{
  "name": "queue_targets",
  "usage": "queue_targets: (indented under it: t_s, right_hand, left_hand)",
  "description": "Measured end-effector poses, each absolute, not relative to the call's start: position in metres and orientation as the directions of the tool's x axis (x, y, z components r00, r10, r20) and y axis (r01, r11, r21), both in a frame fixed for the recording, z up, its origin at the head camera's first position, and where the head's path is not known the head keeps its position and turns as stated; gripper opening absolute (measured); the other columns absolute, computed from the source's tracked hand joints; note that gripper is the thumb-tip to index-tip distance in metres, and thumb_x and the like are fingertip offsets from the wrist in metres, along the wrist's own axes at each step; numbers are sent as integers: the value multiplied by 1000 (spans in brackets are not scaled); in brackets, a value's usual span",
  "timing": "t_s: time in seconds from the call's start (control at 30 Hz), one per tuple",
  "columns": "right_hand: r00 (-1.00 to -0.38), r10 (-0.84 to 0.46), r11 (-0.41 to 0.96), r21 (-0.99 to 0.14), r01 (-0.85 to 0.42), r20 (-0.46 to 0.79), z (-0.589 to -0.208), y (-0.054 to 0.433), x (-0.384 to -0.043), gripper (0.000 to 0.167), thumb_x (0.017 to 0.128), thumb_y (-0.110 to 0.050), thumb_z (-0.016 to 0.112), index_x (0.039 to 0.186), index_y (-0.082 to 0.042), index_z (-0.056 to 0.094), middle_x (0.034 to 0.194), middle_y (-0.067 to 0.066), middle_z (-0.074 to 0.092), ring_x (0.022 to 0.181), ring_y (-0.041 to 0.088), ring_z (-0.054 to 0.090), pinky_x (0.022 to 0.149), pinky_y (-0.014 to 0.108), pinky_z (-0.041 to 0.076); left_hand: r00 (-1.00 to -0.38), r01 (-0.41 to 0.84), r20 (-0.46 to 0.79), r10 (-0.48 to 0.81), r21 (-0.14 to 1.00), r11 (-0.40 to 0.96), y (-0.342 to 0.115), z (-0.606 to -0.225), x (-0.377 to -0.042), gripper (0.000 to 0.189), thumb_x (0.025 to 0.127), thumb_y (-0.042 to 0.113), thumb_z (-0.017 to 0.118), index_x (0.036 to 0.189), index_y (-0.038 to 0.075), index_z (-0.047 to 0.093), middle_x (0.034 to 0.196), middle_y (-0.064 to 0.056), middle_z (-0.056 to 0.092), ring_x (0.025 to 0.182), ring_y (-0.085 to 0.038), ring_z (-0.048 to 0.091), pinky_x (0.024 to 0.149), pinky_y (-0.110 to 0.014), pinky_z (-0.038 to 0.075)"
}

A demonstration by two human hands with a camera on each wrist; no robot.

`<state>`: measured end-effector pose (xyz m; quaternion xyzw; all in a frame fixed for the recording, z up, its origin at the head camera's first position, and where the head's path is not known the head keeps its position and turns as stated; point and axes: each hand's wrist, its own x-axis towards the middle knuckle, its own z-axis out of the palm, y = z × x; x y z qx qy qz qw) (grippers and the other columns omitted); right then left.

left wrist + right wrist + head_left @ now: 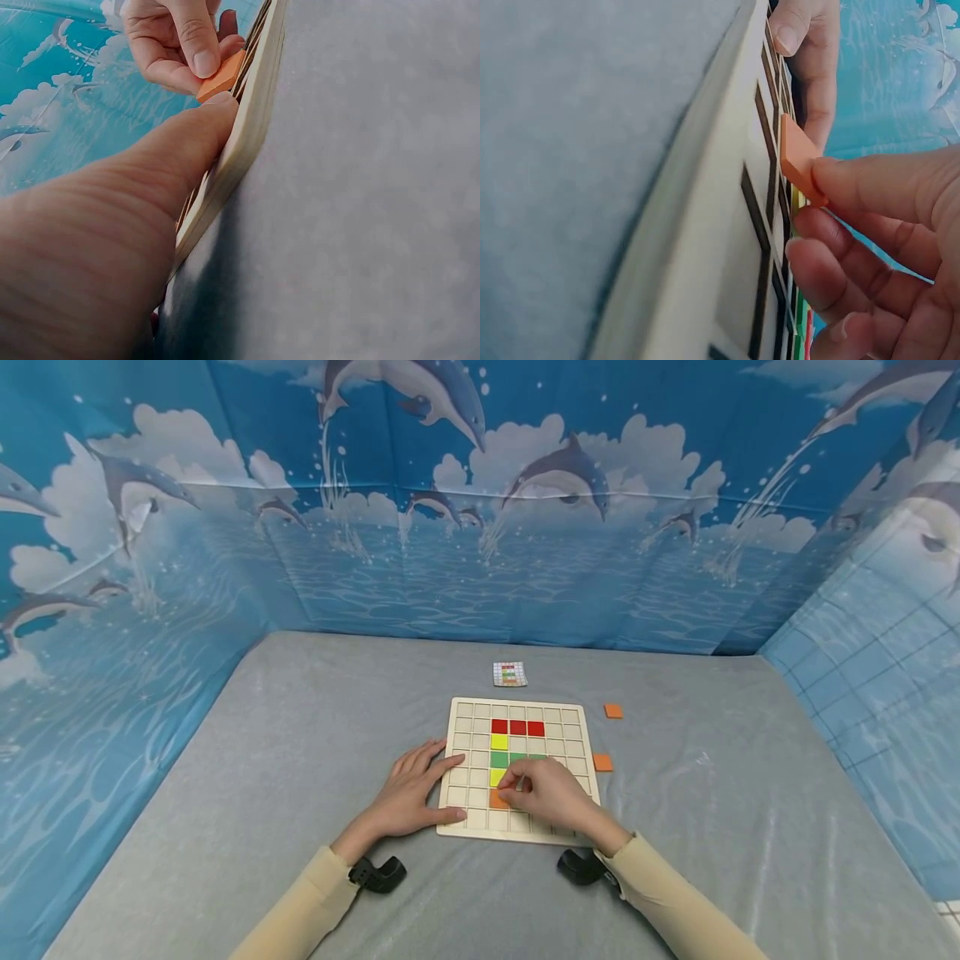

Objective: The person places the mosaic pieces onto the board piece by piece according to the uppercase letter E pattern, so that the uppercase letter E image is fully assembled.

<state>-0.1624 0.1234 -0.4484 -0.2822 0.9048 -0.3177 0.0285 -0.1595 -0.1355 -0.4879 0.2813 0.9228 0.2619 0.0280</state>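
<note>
A pale wooden grid board (459,777) lies on the grey cloth. My right hand (551,793) pinches an orange square tile (798,156) between thumb and fingers, tilted at the board's lower middle, just under a yellow tile (497,777). Along the board's left edge my left hand (408,789) rests with fingers spread, its thumb lying on the lower left squares. Red tiles (517,727) form a short row near the top, with another yellow tile (498,742) beneath the leftmost one. Green tiles (499,760) sit in a row partly hidden by my right hand.
Two loose orange tiles lie right of the board: one tile (603,762) close to its edge, another tile (613,711) farther back. Behind the board is a small printed pattern card (510,674). A dolphin-print curtain (480,568) encloses the table's back and sides.
</note>
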Motion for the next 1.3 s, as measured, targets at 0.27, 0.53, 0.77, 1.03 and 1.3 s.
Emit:
queue_targets:
  t_s: [0.27, 0.53, 0.77, 1.03, 1.3]
  right_hand:
    - [-863, -485, 707, -520, -480, 138, -450, 119, -162, 13, 81, -22, 77, 73, -26, 68, 69, -19, 53, 55, 0, 45, 52, 24, 39]
    - [-867, -475, 727, -489, -482, 148, -451, 120, -160, 16, 80, -24, 78, 71, -27, 66, 65, -20, 52, 55, 0, 44, 52, 24, 38]
    - [-877, -457, 743, -479, -468, 149, -450, 132, -156, 15, 80, -25, 78, 71, -28, 65, 64, -21, 51, 56, 1, 45, 53, 24, 38]
    - [-885, -414, 704, -541, -460, 214, -449, 159, -165, 11, 81, -17, 77, 75, -22, 69, 64, -17, 52, 55, 4, 45, 51, 24, 38]
    - [-937, -336, 775, -538, -330, 92, -441, 203, -179, 9, 85, -18, 73, 88, -10, 69, 77, -4, 58, 62, 12, 49, 54, 30, 40]
  left_hand:
    - [-841, 503, 95, 533, 503, 703, -136, -488, -160, 80, 83, 60, 61, 148, 21, 35, 155, -10, 17, 142, -26, 9, 106, -52, 11]
    - [-838, 510, 105, 535, 497, 702, -135, -488, -159, 80, 83, 59, 62, 148, 20, 36, 155, -10, 18, 141, -27, 10, 106, -52, 12]
    - [-841, 506, 102, 532, 500, 703, -135, -489, -160, 80, 83, 60, 62, 148, 20, 37, 155, -11, 18, 141, -28, 10, 106, -52, 11]
    - [-839, 507, 103, 534, 501, 701, -135, -488, -159, 81, 83, 60, 62, 148, 19, 36, 155, -11, 18, 141, -28, 10, 106, -52, 11]
    - [-840, 503, 99, 533, 509, 699, -136, -487, -159, 81, 83, 59, 62, 148, 19, 35, 155, -11, 18, 141, -28, 10, 106, -51, 11]
